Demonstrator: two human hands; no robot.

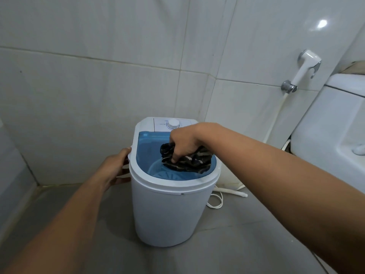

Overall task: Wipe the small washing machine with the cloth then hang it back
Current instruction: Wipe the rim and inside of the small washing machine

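A small white washing machine (pixel 169 214) stands on the grey floor in the middle of the view, with a blue top and a white dial (pixel 173 123) at its back. My right hand (pixel 184 142) presses a dark patterned cloth (pixel 194 161) onto the blue top, on its right side, fingers closed over the bunched fabric. My left hand (pixel 116 167) grips the machine's left rim, thumb on top and fingers spread against the side wall.
White tiled walls rise close behind and to the left. A white toilet (pixel 331 123) stands at the right, with a hand sprayer (pixel 306 68) on the wall beside it. A white hose and cord (pixel 227 194) lie on the floor behind the machine.
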